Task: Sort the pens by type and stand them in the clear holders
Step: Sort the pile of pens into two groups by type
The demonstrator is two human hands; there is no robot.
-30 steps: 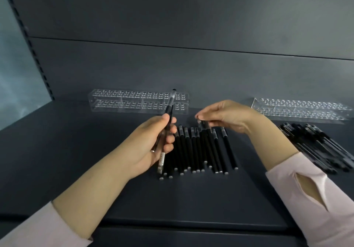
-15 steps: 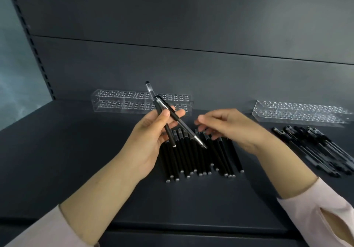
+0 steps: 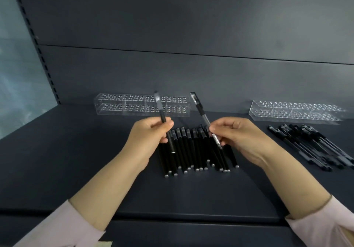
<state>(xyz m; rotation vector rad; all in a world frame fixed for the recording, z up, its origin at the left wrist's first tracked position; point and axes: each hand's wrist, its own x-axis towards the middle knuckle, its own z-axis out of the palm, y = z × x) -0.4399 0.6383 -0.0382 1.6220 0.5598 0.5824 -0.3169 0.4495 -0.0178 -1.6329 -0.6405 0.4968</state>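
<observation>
— How much room do those hands have?

— Plenty. The shelf [image 3: 76,151] lies open out past the left hand [image 3: 151,137] on its outer side. Its front edge passes beneath both forearms. Beyond the fingertips the back panel [image 3: 191,74] closes it off.

— What's close to them?

— A row of black pens [image 3: 191,154] lies right beneath both hands, silver ends toward the wrists. Past the left hand, against the panel, sits one clear holder [image 3: 134,105]. A second clear holder [image 3: 291,110] sits beyond and outward of the right hand [image 3: 235,135]. A loose heap of pens [image 3: 310,147] lies just in front of it, well apart from the row.

— And the hands themselves?

— Each grips one pen. The left hand, fingers curled with the thumb on top, holds the left pen [image 3: 160,106] near its middle; its blurred upper end points toward the nearer holder. The right hand pinches the right pen [image 3: 199,107] low on its clear barrel, cap end up and leaning toward the left hand. Both pens are held above the row, off the shelf. The forearms are bare, and the pale sleeves [image 3: 63,225] end short of the wrists.
</observation>
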